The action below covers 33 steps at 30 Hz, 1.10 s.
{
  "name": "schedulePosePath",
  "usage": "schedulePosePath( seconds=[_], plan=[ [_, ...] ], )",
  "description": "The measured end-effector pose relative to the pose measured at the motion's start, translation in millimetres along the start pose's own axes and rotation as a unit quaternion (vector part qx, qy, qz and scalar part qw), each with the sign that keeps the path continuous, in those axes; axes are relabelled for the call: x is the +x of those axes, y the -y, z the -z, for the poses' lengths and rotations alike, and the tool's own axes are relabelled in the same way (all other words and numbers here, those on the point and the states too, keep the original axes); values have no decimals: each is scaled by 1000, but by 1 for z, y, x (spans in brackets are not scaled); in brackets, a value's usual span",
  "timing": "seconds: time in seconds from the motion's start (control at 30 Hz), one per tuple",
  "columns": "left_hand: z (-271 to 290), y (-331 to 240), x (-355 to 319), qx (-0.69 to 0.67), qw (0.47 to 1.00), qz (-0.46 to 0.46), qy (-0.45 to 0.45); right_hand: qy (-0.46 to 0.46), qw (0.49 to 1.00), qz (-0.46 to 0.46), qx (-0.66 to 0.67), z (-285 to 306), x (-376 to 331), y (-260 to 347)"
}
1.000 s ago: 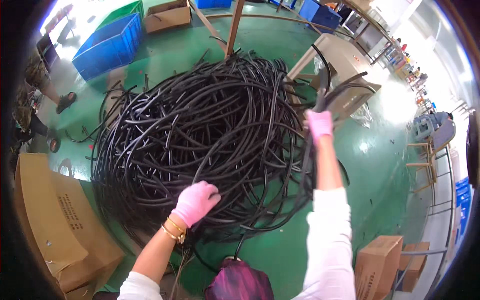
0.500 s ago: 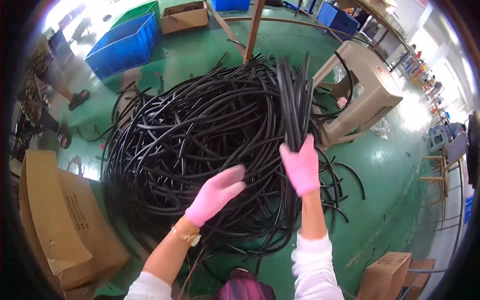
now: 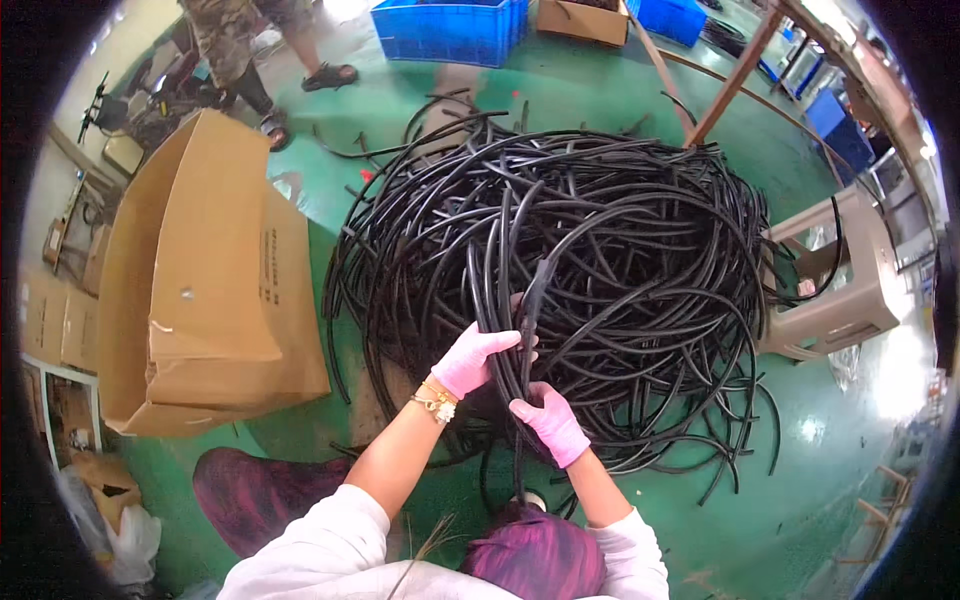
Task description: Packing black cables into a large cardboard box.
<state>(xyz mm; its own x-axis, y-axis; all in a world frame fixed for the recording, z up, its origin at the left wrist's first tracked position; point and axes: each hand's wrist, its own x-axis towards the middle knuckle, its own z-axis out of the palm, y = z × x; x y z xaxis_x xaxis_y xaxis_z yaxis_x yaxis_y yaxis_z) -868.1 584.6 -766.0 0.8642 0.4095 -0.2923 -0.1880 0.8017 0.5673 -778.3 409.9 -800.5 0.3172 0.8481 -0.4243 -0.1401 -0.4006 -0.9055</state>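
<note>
A bundle of black rubber tubes [image 3: 487, 285] stands up from the near side of a large tangled pile of the same tubes [image 3: 640, 235]. My left hand [image 3: 474, 362], in a pink glove, is wrapped around the bundle, fingertips showing past its right side. Just below and to the right, my right hand [image 3: 555, 425], gloved alike, is closed on the bundle's lower part; its fingers are partly hidden behind the tubes. The bundle's tops spread apart in front of the pile.
A tall open cardboard box [image 3: 235, 300] stands at the left. The beige plastic stool [image 3: 835, 285] is right of the pile. Behind are a blue crate [image 3: 450, 35], a cardboard box [image 3: 583, 24] and a wooden post [image 3: 735, 80]. Another person's legs [image 3: 255, 70] show at the far left.
My view has swung left toward the large box. The right hand has brought the bundle in from the pile's right side, and the left hand has closed around it.
</note>
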Motion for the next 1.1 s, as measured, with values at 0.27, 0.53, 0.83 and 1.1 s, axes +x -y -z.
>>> schedulePosePath(
  seconds=[0.27, 0.53, 0.83, 1.1],
  plan=[
    [22, 3, -19, 70, 996, 6, -62, -118, 989, 50, -79, -37, -1, 19],
    [17, 4, -38, 128, 992, 0, -8, -190, 898, 124, 377, 20, 75, 77],
    [2, -4, -44, 202, 975, -62, -69, -85, 940, 57, 327, 18, 110, 121],
    [-2, -17, -28, 213, 973, -44, -71, -177, 933, 213, -228, -28, 95, 110]
  ],
)
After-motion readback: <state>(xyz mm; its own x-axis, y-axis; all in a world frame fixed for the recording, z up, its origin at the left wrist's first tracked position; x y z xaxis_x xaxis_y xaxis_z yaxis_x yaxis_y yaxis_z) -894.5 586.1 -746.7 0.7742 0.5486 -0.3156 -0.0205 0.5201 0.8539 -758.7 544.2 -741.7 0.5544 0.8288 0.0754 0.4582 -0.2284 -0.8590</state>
